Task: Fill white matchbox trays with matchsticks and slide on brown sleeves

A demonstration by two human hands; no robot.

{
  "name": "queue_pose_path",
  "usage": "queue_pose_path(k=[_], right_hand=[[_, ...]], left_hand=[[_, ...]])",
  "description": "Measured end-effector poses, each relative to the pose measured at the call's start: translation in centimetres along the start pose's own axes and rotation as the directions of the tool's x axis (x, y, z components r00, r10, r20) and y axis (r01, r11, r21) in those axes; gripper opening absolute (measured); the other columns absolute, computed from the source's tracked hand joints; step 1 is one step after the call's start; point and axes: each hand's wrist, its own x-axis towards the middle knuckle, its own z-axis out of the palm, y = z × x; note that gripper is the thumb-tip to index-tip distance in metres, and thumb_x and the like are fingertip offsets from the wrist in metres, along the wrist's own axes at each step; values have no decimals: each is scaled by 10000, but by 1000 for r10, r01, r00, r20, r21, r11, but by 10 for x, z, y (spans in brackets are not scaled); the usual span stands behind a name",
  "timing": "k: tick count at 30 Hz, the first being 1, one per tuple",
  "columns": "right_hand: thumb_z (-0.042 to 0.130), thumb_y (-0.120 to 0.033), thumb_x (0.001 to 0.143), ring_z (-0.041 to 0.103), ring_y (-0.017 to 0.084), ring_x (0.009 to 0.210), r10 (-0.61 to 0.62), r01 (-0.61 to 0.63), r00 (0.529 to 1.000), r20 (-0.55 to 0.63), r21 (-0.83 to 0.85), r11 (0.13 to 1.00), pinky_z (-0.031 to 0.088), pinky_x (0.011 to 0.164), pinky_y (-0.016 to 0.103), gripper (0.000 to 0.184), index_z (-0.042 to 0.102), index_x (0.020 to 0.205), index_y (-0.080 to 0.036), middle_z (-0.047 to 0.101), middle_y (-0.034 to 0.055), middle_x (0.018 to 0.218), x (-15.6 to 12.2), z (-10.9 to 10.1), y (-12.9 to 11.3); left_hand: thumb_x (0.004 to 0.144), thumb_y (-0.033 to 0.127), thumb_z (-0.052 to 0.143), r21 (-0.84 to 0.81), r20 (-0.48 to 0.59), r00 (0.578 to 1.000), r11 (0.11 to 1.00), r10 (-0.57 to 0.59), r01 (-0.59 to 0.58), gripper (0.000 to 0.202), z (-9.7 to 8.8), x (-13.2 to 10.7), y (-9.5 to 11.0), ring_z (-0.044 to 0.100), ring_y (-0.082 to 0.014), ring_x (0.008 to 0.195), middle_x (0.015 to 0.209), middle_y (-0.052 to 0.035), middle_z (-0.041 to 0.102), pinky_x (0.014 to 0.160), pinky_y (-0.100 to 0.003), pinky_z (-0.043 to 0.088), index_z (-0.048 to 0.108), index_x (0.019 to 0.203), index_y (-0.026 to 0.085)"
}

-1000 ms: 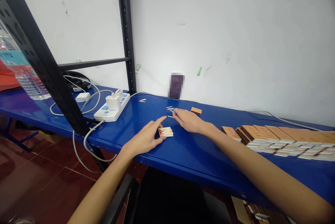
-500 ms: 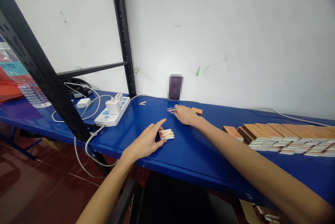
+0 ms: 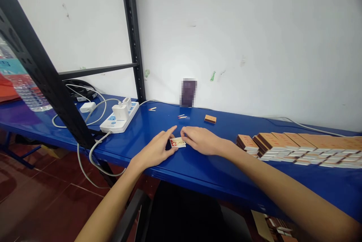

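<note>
A small white matchbox tray [image 3: 181,146] filled with red-headed matches [image 3: 176,142] lies on the blue table. My left hand [image 3: 157,149] grips its left end, thumb at the near side and index finger stretched out past the far side. At the tray's right end is my right hand [image 3: 201,140], its fingers bent together and touching the tray or the matches; whatever they pinch is hidden. Beyond the hands lie a few loose matches [image 3: 181,116] and, farther left, another small group of matches [image 3: 152,108]. An orange-brown matchbox [image 3: 210,119] rests behind my right hand.
Stacked matchboxes [image 3: 308,145] line the right side of the blue table [image 3: 158,121]. On the left stand a white power strip [image 3: 120,119] with cables, a black shelf post [image 3: 132,30] and a water bottle [image 3: 28,87]. A blurred-out phone-like object [image 3: 188,93] leans on the wall.
My right hand has moved from the loose matches back toward me to the tray. Fewer matches seem to lie at that spot. My left hand has stayed at the tray.
</note>
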Motion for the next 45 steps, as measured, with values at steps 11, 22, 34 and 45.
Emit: queue_pose_path(k=[11, 22, 34, 45], right_hand=[[372, -252, 976, 599, 258, 1027, 359, -365, 930, -75, -91, 927, 437, 791, 351, 221, 498, 1150, -200, 596, 119, 1184, 73, 22, 60], [290, -284, 1010, 593, 245, 986, 308, -310, 951, -35, -81, 947, 421, 808, 342, 254, 515, 1035, -166, 596, 141, 1123, 58, 25, 57], [343, -302, 992, 575, 193, 900, 51, -44, 989, -137, 55, 997, 420, 774, 312, 203, 514, 953, -199, 595, 76, 1012, 15, -1, 6], [324, -252, 983, 627, 245, 930, 439, -441, 898, -37, -72, 895, 457, 778, 364, 274, 482, 1202, -202, 476, 146, 1214, 85, 28, 67]], left_hand=[[910, 337, 564, 18, 6, 1000, 1000, -13, 13, 648, 0, 0, -1, 541, -234, 1106, 1158, -45, 605, 1015, -391, 399, 274, 1488, 303], [916, 339, 556, 21, 21, 999, 999, -27, 26, 644, -2, 0, 1, 532, -231, 1125, 1207, -53, 585, 1023, -399, 394, 268, 1491, 306], [914, 335, 563, 51, 5, 1000, 999, 8, -8, 653, 0, 1, -1, 537, -245, 1163, 1232, -61, 602, 1037, -409, 395, 269, 1495, 280], [930, 334, 542, 95, 19, 999, 995, 38, -40, 525, -2, 0, 3, 506, -239, 1245, 1369, -56, 547, 1088, -410, 360, 395, 1429, 262]])
